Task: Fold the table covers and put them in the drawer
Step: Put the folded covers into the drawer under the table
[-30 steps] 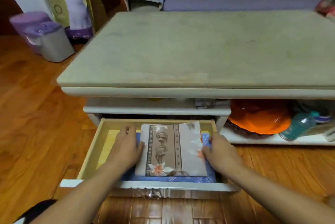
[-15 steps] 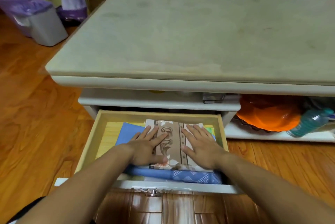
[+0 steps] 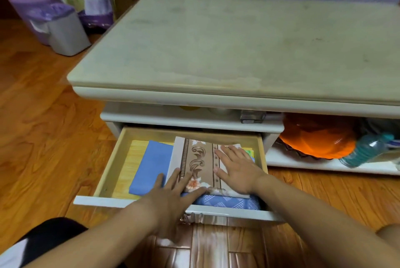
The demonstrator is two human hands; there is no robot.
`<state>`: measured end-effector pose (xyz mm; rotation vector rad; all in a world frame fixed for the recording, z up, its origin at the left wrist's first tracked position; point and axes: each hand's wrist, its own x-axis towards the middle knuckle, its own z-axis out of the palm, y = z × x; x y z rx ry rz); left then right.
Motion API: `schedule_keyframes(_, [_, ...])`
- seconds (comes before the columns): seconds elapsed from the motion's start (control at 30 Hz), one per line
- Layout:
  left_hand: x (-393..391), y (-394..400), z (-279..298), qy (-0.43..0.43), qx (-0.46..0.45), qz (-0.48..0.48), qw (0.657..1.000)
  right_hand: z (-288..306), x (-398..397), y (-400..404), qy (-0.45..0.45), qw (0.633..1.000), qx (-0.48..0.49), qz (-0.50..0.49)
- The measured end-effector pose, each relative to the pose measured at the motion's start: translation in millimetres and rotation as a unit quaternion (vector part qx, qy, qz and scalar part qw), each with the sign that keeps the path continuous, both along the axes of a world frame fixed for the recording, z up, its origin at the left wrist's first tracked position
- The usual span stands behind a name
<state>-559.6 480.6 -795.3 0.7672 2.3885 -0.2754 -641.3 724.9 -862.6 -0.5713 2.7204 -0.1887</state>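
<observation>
Table covers, two, folded, both inside the open drawer (image 3: 109, 163) under the counter (image 3: 238, 51): a patterned brown-and-cream cover (image 3: 198, 161) lies on top of a blue cover (image 3: 152, 166), which shows to its left and along the near edge; the stack sits toward the right half of the drawer; your task looks close to done, with only settling the stack and shutting the drawer left; to settle it well, press straight down with flat palms so the folds stay crisp, square the near edge against the drawer front, and check that no corner stands proud before you push the drawer in; your right hand (image 3: 237, 170) rests palm down on the right part of the patterned cover, grip spread, fingers straight and pointing away from you; your left hand (image 3: 171, 197) lies flat over the near left corner of the stack, grip likewise spread, fingertips on the patterned cover, wrist above the drawer front; neither hand pinches cloth; both forearms reach in from the near side, roughly parallel.
</observation>
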Motion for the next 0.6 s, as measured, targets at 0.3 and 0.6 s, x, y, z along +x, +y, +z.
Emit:
schedule_keyframes(0.3, [-14.4, 1.6, -23.7, 0.036, 0.028, 0.005, 0.999, -0.7, 2.0, 0.8, 0.010, 0.999, 0.023, 0.033])
schedule_keyframes(0.6, [-40.8, 10.4, -12.9, -0.025, 0.063, 0.044, 0.997, 47.1, 3.3, 0.4, -0.080, 0.996, -0.011, 0.035])
